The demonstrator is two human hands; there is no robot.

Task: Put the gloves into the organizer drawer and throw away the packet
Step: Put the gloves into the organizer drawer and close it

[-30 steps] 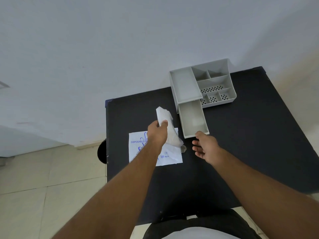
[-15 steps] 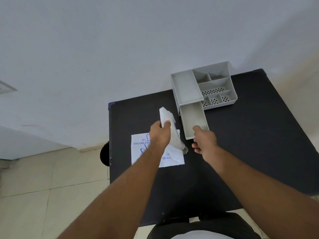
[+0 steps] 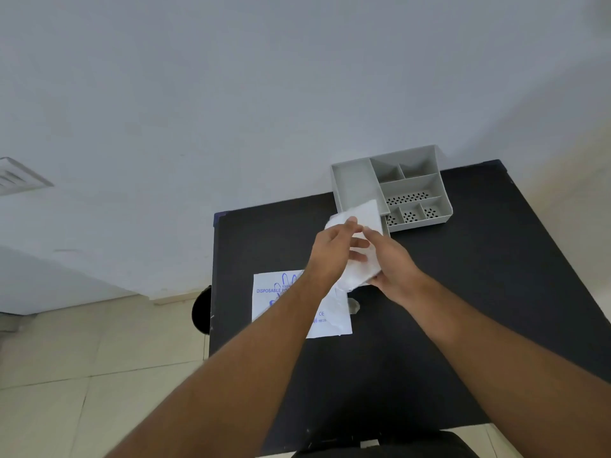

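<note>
A wad of thin white gloves (image 3: 365,214) is held above the black table (image 3: 463,292), in front of the grey organizer (image 3: 413,186). My left hand (image 3: 334,249) grips the wad from the left and my right hand (image 3: 393,259) grips it from the right and below. The gloves and hands cover the organizer's pulled-out drawer; only a sliver of its edge (image 3: 385,223) shows. The flat white packet (image 3: 281,292) with blue print lies on the table under my left forearm.
The organizer stands at the table's back edge against the wall, with several small compartments. A small crumpled clear scrap (image 3: 353,305) lies beside the packet. A round black object (image 3: 201,309) sits on the floor by the table's left edge.
My right hand left the drawer front and closed on the gloves. Both hands carried the wad up and right, over the drawer.
</note>
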